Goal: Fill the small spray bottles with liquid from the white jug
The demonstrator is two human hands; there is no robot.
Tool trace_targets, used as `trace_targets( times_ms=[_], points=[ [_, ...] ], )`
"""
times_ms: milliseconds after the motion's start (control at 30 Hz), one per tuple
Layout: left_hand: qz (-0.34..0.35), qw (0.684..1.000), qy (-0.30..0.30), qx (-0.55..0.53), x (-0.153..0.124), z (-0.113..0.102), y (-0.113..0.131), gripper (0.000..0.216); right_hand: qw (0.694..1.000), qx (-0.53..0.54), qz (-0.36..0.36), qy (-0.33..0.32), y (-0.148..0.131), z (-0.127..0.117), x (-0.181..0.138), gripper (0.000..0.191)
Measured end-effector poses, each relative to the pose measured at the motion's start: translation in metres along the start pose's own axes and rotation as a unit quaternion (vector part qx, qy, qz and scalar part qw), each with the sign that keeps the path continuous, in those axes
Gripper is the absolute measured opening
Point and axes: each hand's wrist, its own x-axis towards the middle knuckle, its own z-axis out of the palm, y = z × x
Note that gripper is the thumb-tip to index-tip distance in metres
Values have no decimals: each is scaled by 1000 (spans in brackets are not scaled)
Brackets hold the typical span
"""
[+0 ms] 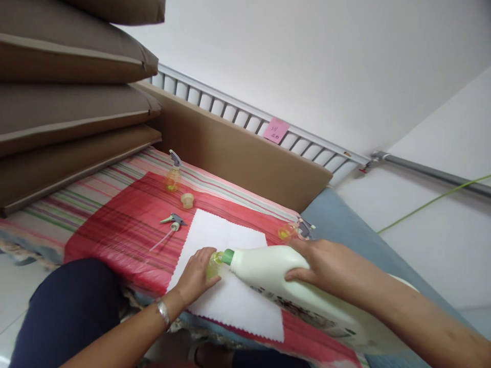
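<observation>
The jug (268,268) is white with a green neck (its label is dark-patterned), the bottle (214,263) clear yellow. The cloth (226,237) is plain white. The mat (126,214) is red with dark streaks, the sheet (76,197) striped pink, green and white. The note (276,130) is pink, the cushions (72,107) brown, the board (238,153) tan.

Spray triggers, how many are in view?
3. One on the upright little bottle at the back; one loose sprayer on the red cloth; one on the tipped bottle beside the right hand. The white jug could hide more.
</observation>
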Motion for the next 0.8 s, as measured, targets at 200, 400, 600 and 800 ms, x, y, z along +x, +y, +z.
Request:
trace_targets(
  times_ms=[200, 400, 600, 800],
  points=[
    [-5, 1000, -8, 0, 1, -1, 0, 64, 1000, 4, 3, -9, -1, -1, 0, 28],
    [-6, 1000, -14, 0, 0, -1, 0, 65, 1000, 7, 3, -13, 0, 0, 0, 29],
    [-2, 1000, -6, -1, 0, -1, 1, 64, 1000, 11, 3, -9, 0, -2, 0, 29],
    [-2, 1000, -5, -1, 0, 1, -1, 65, 1000, 1, -2, 11, 0, 0, 1, 29]
  ],
)
